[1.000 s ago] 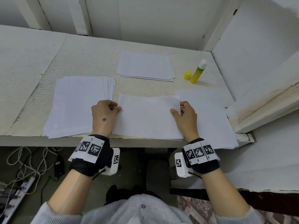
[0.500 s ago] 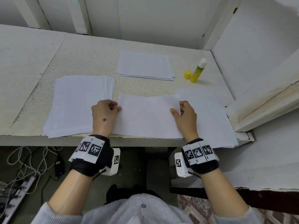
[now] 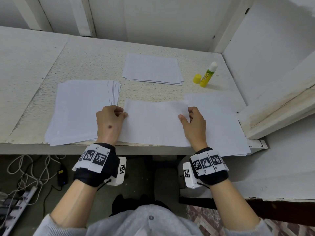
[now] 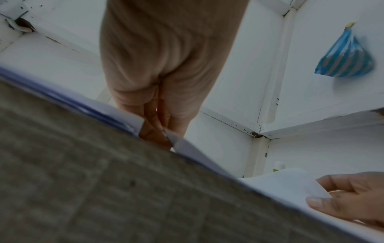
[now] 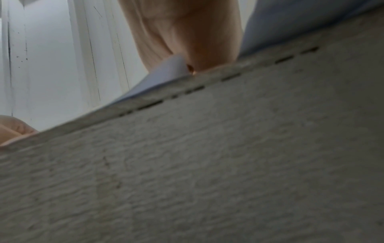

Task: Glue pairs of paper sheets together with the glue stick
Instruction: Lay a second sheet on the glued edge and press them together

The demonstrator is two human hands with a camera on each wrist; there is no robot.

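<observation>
Front-centre on worktop (image 3: pixel 95 53): left hand (image 3: pixel 109 123) & right hand (image 3: pixel 194 124) each pinch a side edge of the top sheet (image 3: pixel 153 121). Aligning step, prob. Next: press flat. Glue stick (image 3: pixel 208 74) stands uncapped far right, cap (image 3: pixel 197 78) beside.

Makeshift home work corner: worn white-painted bench (image 3: pixel 95 65), plank walls (image 3: pixel 153 19), tangled cables (image 3: pixel 25 169) on floor.

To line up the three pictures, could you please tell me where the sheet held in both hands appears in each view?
Head: the held sheet lies centre, at the desk's near edge.
Left wrist: its lifted right corner shows lower right.
Right wrist: a lifted corner shows upper centre.
Shared landmark: the desk edge.
</observation>
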